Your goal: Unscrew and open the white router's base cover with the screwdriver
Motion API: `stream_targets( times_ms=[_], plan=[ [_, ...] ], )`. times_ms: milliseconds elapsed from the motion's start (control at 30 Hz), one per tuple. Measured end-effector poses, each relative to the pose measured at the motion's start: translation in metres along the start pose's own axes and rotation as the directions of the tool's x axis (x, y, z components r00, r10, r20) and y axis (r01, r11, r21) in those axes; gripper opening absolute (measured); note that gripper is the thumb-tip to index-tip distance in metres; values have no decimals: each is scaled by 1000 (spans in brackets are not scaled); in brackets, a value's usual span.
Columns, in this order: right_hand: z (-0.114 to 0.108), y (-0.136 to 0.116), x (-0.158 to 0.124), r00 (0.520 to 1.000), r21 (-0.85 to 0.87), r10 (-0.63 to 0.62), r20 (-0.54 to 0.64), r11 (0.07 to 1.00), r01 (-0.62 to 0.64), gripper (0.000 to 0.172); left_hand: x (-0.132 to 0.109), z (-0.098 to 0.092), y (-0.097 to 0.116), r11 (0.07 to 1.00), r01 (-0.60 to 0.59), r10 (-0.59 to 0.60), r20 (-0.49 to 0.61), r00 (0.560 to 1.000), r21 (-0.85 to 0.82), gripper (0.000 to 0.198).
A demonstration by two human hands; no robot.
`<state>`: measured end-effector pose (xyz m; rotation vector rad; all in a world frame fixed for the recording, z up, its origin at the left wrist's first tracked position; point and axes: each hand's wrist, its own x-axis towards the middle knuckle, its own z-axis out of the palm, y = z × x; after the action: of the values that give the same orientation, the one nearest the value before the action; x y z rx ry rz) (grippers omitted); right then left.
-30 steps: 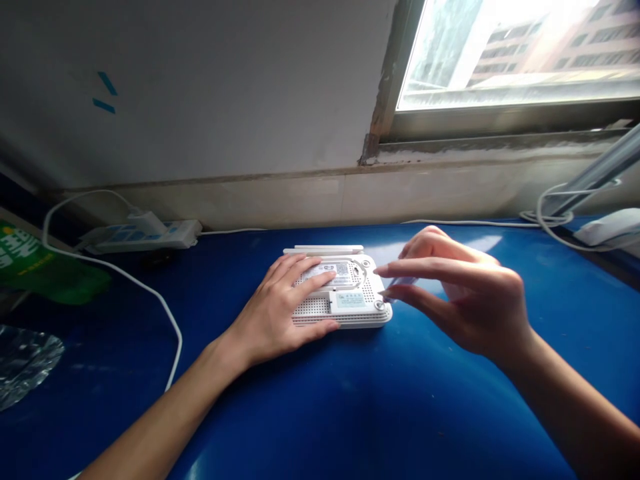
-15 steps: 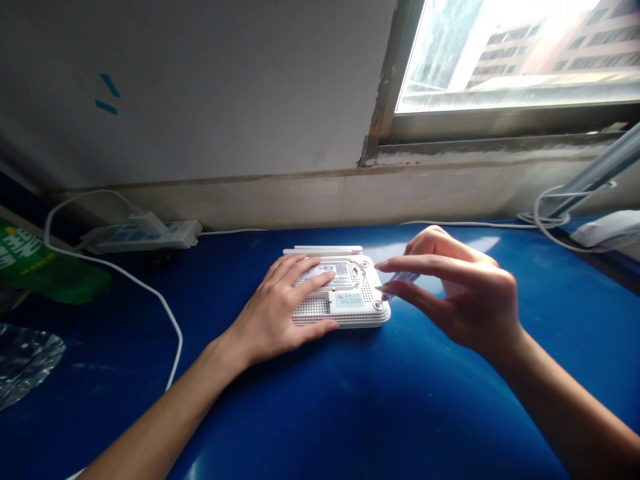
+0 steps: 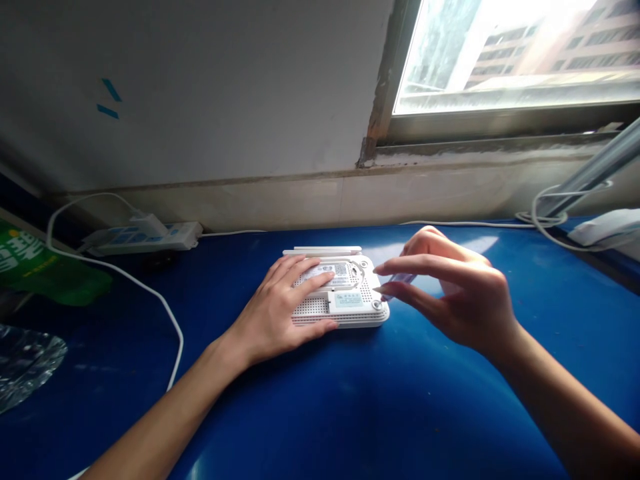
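A white router (image 3: 313, 307) lies upside down on the blue table, with its vented base and labels facing up and its antennas folded at the far side. My left hand (image 3: 280, 310) rests flat on the router with its fingers spread, covering part of a label. My right hand (image 3: 453, 293) hovers just off the router's near right corner. Its thumb and fingers pinch a small translucent strip (image 3: 403, 280), whose tip is close to a round corner foot or screw recess (image 3: 377, 305).
The blue table (image 3: 410, 413) runs to the wall. A white power strip (image 3: 145, 237) and white cables lie at the back left. A green bag (image 3: 35, 267) and crinkled clear plastic (image 3: 23, 363) sit far left. A white device (image 3: 605, 227) stands back right.
My right hand has drawn slightly closer to the router's corner, and the strip shows more sharply. My left hand and the router stay in place, while the view has tilted a little.
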<state>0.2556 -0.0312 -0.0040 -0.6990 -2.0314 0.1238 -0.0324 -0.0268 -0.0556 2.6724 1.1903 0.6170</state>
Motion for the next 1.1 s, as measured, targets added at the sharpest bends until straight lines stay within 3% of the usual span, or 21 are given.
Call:
stream_targets(
  times_ms=[233,467,567,700,800,1000,1100],
  plan=[
    [-2,3,0,995,90,31,98,995,-40,48,1,0,0,1000,-8,8,0,1000,-1,68],
    [-4,7,-1,999,51,48,-16,998,-47,22,1,-1,1,1000,-1,1,2,1000,-7,69],
    [-4,8,-1,999,7,43,-32,999,-43,19,1,-1,1,1000,3,-3,3,1000,-11,69],
    [-2,5,-2,998,15,-14,55,1000,13,42,1,-1,1,1000,-6,6,3,1000,-4,68],
    [1,0,-2,994,121,17,109,992,-30,52,1,0,0,1000,-7,7,1,1000,-2,68],
    [8,-5,-3,999,66,30,26,997,-32,26,0,2,-1,1000,0,0,-2,1000,10,68],
    [8,-4,-2,999,35,15,31,999,-16,27,0,1,0,1000,-2,2,-3,1000,11,68]
  ],
)
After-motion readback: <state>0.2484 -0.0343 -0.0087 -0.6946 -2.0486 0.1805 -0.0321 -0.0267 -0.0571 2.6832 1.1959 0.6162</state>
